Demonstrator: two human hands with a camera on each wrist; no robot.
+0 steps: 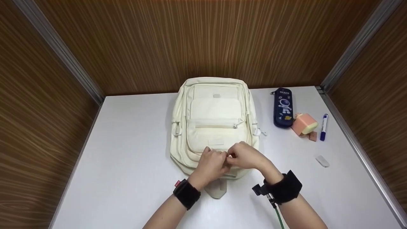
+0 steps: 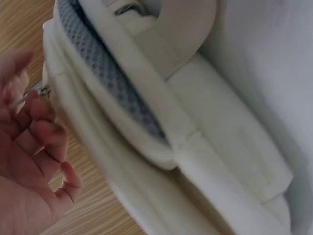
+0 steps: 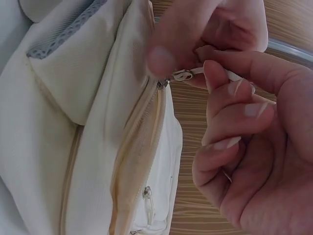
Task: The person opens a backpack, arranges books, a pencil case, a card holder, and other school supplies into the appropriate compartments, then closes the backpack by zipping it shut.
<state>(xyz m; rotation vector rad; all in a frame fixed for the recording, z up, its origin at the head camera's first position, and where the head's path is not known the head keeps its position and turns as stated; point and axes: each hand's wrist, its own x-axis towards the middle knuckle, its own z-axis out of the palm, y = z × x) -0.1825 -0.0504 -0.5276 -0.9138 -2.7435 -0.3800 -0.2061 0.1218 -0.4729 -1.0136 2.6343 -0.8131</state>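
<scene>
A cream backpack (image 1: 216, 109) sits on the white table, front pocket facing up. Both hands meet at its near end. My right hand (image 1: 246, 155) pinches the light cord of a zipper pull (image 3: 198, 71), held out from the metal slider (image 3: 162, 84). Below that slider the zipper (image 3: 154, 132) gapes along the bag's side. Close beside it is my left hand (image 1: 213, 162), its thumb (image 3: 164, 61) by the seam and its other fingers curled. Whether those fingers grip the cord or fabric cannot be made out in the left wrist view.
Right of the backpack lie a dark blue pencil case (image 1: 283, 108), a pink and yellow block-shaped item (image 1: 304, 124), a small brownish piece (image 1: 313, 136), a blue-capped marker (image 1: 323, 127) and a whitish eraser-like piece (image 1: 322, 161). Wood-grain walls (image 1: 210, 41) enclose the table.
</scene>
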